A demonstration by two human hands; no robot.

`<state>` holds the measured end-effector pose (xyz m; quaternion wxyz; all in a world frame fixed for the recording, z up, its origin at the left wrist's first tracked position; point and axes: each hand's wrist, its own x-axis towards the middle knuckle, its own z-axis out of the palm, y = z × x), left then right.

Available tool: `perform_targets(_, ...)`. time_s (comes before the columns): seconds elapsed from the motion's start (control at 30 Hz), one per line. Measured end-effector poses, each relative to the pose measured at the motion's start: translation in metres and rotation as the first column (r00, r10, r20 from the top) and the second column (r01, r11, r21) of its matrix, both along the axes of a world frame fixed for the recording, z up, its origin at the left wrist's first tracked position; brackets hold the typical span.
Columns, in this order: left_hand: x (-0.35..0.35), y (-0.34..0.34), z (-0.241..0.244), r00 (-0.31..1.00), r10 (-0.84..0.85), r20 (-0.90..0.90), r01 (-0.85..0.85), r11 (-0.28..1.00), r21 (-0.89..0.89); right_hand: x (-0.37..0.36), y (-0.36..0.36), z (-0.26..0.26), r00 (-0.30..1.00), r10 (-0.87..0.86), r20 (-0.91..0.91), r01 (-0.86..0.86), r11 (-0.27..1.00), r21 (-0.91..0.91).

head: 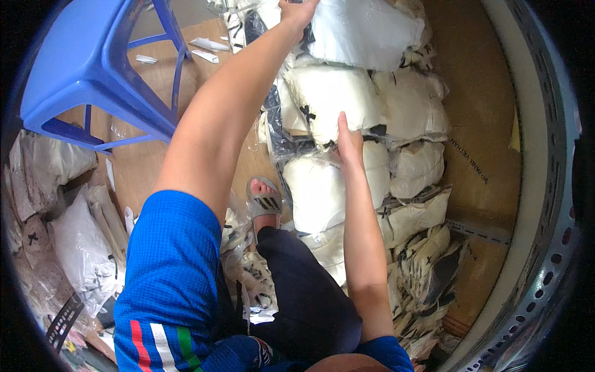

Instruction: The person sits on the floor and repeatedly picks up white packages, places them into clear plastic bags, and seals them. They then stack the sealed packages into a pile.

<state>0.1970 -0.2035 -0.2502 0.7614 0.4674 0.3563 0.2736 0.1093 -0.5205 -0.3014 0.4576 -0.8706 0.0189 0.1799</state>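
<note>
My left hand (300, 13) reaches to the top edge of the view, beside a white bundle in clear plastic (362, 35). Its fingertips are partly cut off, so its hold is unclear. Lower down, my right hand (349, 145) has its thumb on a cream bagged garment bundle (332, 97) with a small black bow. The other fingers curl at that bundle's lower edge, mostly hidden. Another cream bundle (314, 193) lies just below my right hand, within a stack of similar plastic-wrapped bundles.
A blue plastic stool (69, 69) stands at upper left on a brown floor covering (139, 172) with paper scraps (204, 56). More bagged garments (79, 242) lie at left. Cardboard (474, 107) and a perforated metal upright (551, 260) border the right. My sandalled foot (264, 200) is beside the stack.
</note>
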Motion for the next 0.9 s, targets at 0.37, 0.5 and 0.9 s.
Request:
perform_targets(0.37, -0.308, -0.077, 0.011, 0.854, -0.378, -0.357, 0.507, 0.758, 0.41, 0.055, 0.057, 0.083, 0.676, 0.358, 0.644, -0.09, 0.907, -0.411)
perform_targets(0.5, -0.464, -0.132, -0.021, 0.708, -0.555, -0.437, 0.706, 0.55, 0.446, 0.129, 0.115, 0.072, 0.711, 0.52, 0.474, -0.406, 0.853, -0.327)
perform_targets(0.9, -0.54, -0.142, -0.048, -0.014, -0.502, -0.865, 0.944, 0.278, -0.176, -0.066, 0.143, 0.08, 0.297, 0.76, 0.578, -0.641, 0.607, -0.47)
